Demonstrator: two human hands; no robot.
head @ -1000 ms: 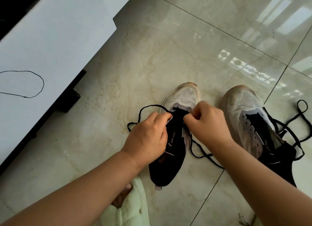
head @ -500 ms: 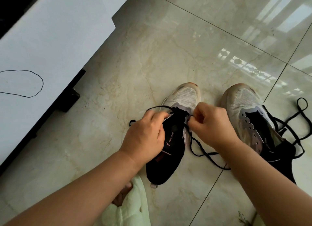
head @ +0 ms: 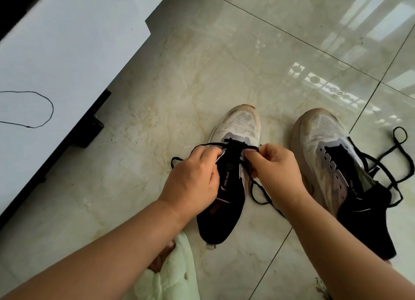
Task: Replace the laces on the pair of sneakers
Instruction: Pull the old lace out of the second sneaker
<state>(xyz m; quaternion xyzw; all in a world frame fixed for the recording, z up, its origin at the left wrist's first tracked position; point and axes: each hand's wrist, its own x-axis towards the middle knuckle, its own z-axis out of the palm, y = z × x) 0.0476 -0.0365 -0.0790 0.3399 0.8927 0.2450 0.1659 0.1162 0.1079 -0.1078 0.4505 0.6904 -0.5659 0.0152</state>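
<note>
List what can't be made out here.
1. Head view: left hand and right hand cover the eyelets of the left sneaker; the lace's threading is hidden.
2. Tongue lettering: too small.
3. Right sneaker's heel: behind the right forearm.

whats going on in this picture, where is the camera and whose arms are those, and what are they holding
There is no machine here: the arms belong to a person, and the camera sits on that person's head, looking down at the floor, which is tiled and shiny. Two sneakers stand side by side on it. The left hand and the right hand both work at the left sneaker, each pinching part of a thin black lace near its lowest eyelets. The right sneaker has no lace threaded; another black lace lies loose beside it. At the left is a white board with a loop of thin black cord on it.
</note>
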